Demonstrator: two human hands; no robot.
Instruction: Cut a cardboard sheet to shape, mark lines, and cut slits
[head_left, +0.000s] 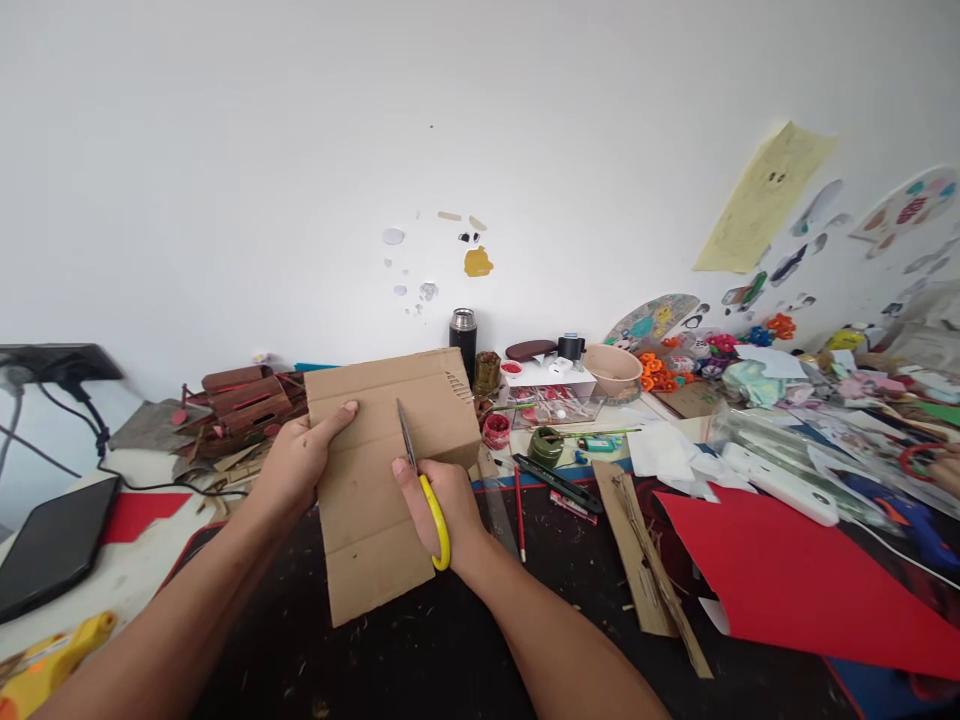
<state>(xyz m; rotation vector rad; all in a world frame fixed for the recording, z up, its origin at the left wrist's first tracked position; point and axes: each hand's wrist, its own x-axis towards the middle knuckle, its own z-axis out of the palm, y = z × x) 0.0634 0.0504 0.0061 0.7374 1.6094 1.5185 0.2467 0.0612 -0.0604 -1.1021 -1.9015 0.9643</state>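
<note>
A creased brown cardboard piece (375,560) is held up over the dark mat, tilted toward me. My left hand (296,455) grips its left edge, thumb on the near face and the other fingers hidden behind. In my right hand (454,510) is a pair of scissors (436,525) with yellow handles, my fingers wrapped round them. The blades point up and slightly left across the front of the cardboard. Whether a blade passes into the cardboard, I cannot tell.
Cardboard strips (637,560) and a red sheet (795,570) lie to the right. A pencil (519,510) and a black cutter (555,485) are behind my right hand. Left are a black phone (56,545) and brown cardboard pieces (247,400). A flask (463,345) stands by the wall.
</note>
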